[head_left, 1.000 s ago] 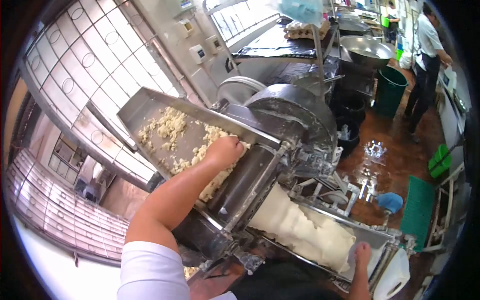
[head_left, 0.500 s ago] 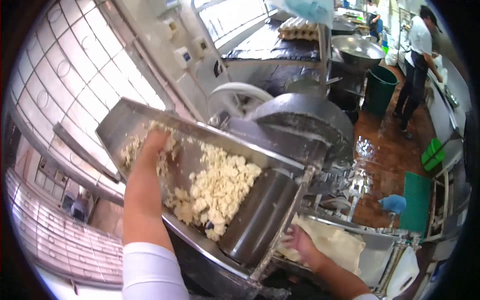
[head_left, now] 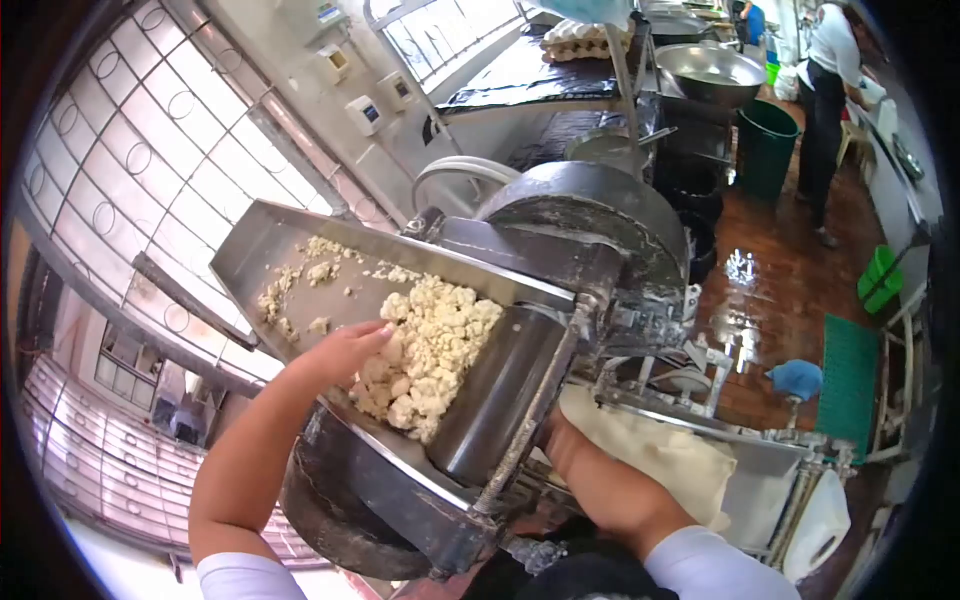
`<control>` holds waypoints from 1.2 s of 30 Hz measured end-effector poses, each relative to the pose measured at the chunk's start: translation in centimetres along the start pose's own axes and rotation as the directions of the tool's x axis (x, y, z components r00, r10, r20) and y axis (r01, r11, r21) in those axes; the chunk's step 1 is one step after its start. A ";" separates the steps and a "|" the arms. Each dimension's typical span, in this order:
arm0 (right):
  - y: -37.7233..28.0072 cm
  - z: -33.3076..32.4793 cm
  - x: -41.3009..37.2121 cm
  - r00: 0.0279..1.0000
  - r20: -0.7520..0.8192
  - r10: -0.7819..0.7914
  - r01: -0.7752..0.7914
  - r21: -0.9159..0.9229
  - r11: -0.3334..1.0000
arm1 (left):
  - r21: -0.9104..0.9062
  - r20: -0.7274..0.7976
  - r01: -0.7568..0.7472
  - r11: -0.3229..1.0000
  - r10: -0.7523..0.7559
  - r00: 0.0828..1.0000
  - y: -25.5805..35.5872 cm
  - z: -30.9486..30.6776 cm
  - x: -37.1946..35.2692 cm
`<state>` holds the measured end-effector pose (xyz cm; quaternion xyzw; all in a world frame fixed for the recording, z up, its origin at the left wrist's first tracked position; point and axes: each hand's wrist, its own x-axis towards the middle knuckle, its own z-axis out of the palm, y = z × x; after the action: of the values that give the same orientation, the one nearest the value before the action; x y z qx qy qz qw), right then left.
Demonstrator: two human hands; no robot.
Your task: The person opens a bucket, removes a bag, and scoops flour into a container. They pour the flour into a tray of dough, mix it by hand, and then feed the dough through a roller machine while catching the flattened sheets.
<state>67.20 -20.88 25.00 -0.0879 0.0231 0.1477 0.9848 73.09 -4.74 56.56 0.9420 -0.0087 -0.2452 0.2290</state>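
Observation:
A steel dough machine has a sloping feed tray (head_left: 262, 252) holding crumbly pale dough pieces (head_left: 432, 345). My left hand (head_left: 345, 351) lies flat and open against the left side of that dough pile, beside the big steel roller (head_left: 505, 385). My right hand (head_left: 560, 441) reaches under the roller's lower end, where a flat dough sheet (head_left: 665, 462) comes out onto the lower tray; the fingers are hidden behind the machine frame.
A domed motor cover (head_left: 590, 215) tops the machine. Behind stand a shelf with a steel bowl (head_left: 707, 72) and a green bin (head_left: 767, 148). A person (head_left: 828, 95) works at the far right. The brown floor (head_left: 775, 290) looks wet. A green mat (head_left: 848, 385) lies right.
My left hand has come down from the tray's upper left, pushing dough toward the roller. My right hand has moved further in under the roller's outlet.

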 end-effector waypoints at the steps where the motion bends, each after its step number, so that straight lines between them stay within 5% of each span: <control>1: -0.7 0.7 -0.9 1.000 -0.007 -0.004 0.004 -0.002 1.000 | -0.002 0.007 -0.003 1.000 0.003 1.000 -1.2 0.6 1.2; 3: -2.1 3.0 -3.6 0.987 -0.157 0.038 0.002 0.245 0.970 | 0.178 -0.136 -0.302 0.937 0.327 0.935 -4.7 2.1 4.4; 7: -2.7 0.7 -5.4 0.965 -0.261 0.032 0.006 0.146 0.989 | 0.374 -0.209 -0.260 0.890 0.354 0.912 -2.3 2.0 4.5; 10: -2.4 0.0 -7.5 0.911 -0.407 0.063 -0.060 0.018 0.998 | 0.208 -0.355 -0.106 0.972 0.176 0.918 -2.4 -0.9 7.5; 12: -2.7 0.5 -9.1 0.890 -0.452 0.058 -0.069 -0.010 0.998 | 0.017 -0.452 0.108 0.994 -0.089 0.888 -2.1 -1.8 8.6; 15: -2.0 -1.9 -10.9 0.932 -0.362 -0.027 0.005 -0.061 0.998 | 0.018 -0.479 0.031 0.999 -0.019 0.878 -3.8 -0.4 12.6; 16: -2.9 -0.7 -12.6 0.905 -0.423 0.042 -0.027 0.041 0.999 | 0.143 -0.589 -0.182 0.973 0.231 0.774 -6.0 0.6 16.1; 19: -3.1 -2.5 -15.1 0.917 -0.399 -0.009 -0.025 -0.081 0.996 | 0.079 -0.492 -0.375 0.924 0.363 0.791 -3.1 4.7 13.7; 23: -3.8 -3.8 -18.4 0.865 -0.475 -0.159 0.088 -0.168 0.982 | 0.132 -0.527 -0.386 0.913 0.394 0.753 -0.2 8.7 10.0; 28: -5.1 -5.3 -22.5 0.805 -0.488 -0.338 0.203 -0.308 0.929 | 0.413 -0.533 -0.354 0.839 0.538 0.653 3.2 10.6 5.6; 36: -7.4 -9.9 -30.6 0.761 -0.579 -0.293 0.156 -0.274 0.949 | 0.446 -0.476 -0.345 0.826 0.546 0.690 2.4 11.3 6.5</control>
<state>39.92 -38.40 18.74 -0.2364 0.3147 -0.0069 0.9193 73.74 -12.50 45.85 0.9627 -0.2094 0.1257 0.1168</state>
